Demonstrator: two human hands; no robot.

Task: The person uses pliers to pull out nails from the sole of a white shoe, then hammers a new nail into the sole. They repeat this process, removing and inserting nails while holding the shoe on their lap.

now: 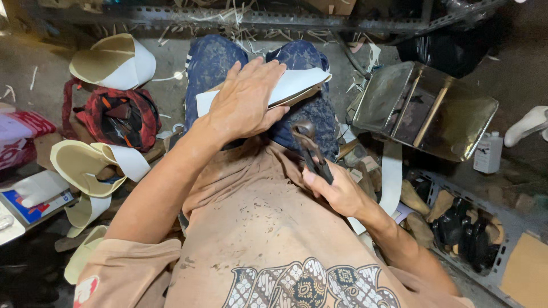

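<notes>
My left hand [246,100] lies flat, fingers spread, on a white sheet of stiff material [297,84] that rests across my knees, which are in dark blue patterned trousers [208,63]. A tan layer shows under the sheet's right edge. My right hand [337,191] grips a pair of dark metal pincers [311,149] by the handles, jaws pointing up toward the sheet and just below its lower edge. I wear a stained tan shirt [257,228].
A dented metal tin [425,108] with wooden slats stands at right. Curled cream and white sheets [117,60] lie at left, beside a red checked bag [117,117]. Wooden shoe forms [422,199] and dark tools fill a grey perforated rack [508,234] at lower right. A white bottle [488,151] stands nearby.
</notes>
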